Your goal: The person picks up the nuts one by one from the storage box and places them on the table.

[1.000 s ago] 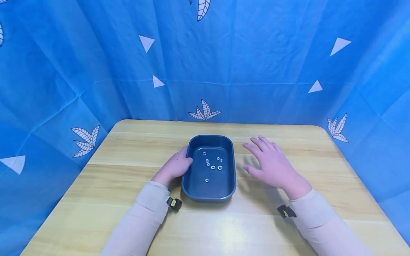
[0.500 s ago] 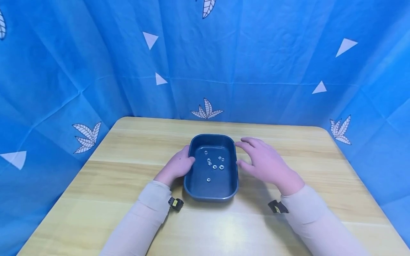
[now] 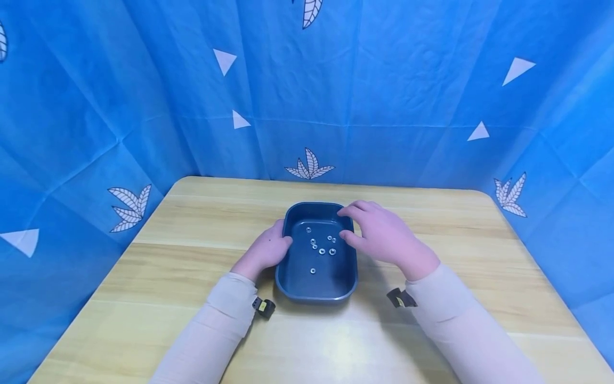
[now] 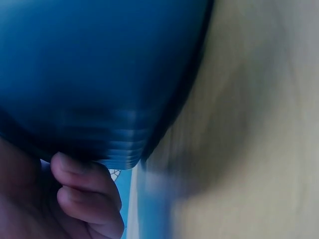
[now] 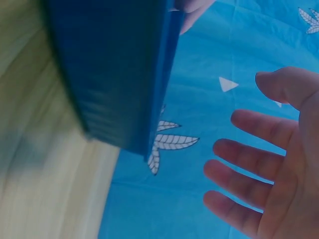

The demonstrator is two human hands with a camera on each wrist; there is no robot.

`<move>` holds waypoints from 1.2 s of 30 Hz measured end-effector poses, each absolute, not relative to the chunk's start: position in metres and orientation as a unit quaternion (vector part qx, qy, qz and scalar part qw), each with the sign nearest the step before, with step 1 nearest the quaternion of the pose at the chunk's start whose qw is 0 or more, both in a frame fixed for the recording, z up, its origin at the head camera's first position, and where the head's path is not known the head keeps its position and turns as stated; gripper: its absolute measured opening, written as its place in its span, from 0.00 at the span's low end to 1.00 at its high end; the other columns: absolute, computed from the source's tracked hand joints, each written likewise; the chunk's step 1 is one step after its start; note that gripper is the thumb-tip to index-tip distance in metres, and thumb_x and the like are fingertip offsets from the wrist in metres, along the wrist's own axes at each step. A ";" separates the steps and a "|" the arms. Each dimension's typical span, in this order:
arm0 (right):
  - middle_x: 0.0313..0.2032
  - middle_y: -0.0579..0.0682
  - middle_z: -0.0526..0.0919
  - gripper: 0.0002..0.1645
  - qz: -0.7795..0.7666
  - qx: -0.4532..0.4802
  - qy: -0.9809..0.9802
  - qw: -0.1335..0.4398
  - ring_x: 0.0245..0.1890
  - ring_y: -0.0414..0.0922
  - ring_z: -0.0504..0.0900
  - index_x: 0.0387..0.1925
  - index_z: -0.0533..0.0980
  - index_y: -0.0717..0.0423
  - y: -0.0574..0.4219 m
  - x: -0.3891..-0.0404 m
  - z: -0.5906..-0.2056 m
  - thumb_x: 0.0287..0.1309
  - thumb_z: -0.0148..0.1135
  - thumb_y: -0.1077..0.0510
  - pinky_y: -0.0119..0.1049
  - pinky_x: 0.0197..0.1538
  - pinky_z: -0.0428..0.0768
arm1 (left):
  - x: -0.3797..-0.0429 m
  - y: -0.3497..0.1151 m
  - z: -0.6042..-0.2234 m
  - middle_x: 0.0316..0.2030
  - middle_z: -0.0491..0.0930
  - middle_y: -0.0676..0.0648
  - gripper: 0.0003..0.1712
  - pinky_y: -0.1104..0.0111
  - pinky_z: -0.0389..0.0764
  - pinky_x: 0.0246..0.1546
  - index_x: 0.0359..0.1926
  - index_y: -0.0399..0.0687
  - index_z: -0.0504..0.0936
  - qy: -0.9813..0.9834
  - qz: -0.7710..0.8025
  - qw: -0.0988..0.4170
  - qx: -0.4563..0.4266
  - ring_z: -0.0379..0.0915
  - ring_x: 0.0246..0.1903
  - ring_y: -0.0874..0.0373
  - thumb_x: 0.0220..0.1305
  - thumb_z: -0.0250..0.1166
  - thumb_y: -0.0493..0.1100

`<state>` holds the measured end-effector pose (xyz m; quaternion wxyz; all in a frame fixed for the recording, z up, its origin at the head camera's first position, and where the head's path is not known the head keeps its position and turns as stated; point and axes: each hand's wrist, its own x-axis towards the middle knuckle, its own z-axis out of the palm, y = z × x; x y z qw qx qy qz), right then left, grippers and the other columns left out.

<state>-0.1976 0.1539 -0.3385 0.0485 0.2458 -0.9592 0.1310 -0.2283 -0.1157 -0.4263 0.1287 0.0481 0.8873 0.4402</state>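
Tray [image 3: 331, 281] resting on wooden table [image 3: 163, 304], small metal rings [image 3: 322, 251] (eight, scattered) lying inside. Left hand [image 3: 265, 248] gripping tray's left side. Right hand [image 3: 384, 233] hovering over its right side, toward far end, fingers standing wide.

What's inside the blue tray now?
The tray holds eight small ring-like pieces, scattered on its floor. The right hand hides part of its right side; the left hand, a bit of the left.

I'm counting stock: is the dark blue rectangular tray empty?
Not empty: the dark blue rectangular tray has small silvery metallic-looking rings scattered on its floor.
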 end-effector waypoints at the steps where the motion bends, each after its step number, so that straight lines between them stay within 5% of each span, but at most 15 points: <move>1: 0.58 0.48 0.79 0.29 0.130 0.245 -0.960 0.047 0.58 0.51 0.77 0.62 0.78 0.47 0.152 -0.198 -0.337 0.64 0.62 0.39 0.52 0.58 0.78 | -0.228 -0.116 -0.427 0.74 0.62 0.42 0.33 0.39 0.62 0.67 0.78 0.46 0.54 0.887 0.440 0.129 0.048 0.58 0.71 0.40 0.76 0.46 0.47; 10: 0.51 0.47 0.81 0.26 0.110 0.260 -0.959 0.009 0.49 0.47 0.81 0.58 0.80 0.46 0.131 -0.209 -0.332 0.65 0.61 0.38 0.48 0.54 0.81 | -0.228 -0.116 -0.428 0.73 0.63 0.42 0.33 0.38 0.62 0.66 0.78 0.46 0.55 0.888 0.440 0.123 0.047 0.59 0.71 0.39 0.75 0.47 0.47; 36: 0.53 0.49 0.81 0.25 0.090 0.266 -0.958 -0.053 0.50 0.47 0.79 0.59 0.80 0.49 0.073 -0.248 -0.344 0.68 0.57 0.42 0.48 0.57 0.79 | -0.228 -0.114 -0.428 0.67 0.72 0.43 0.30 0.40 0.67 0.64 0.75 0.49 0.60 0.894 0.430 0.116 0.048 0.70 0.64 0.43 0.76 0.47 0.49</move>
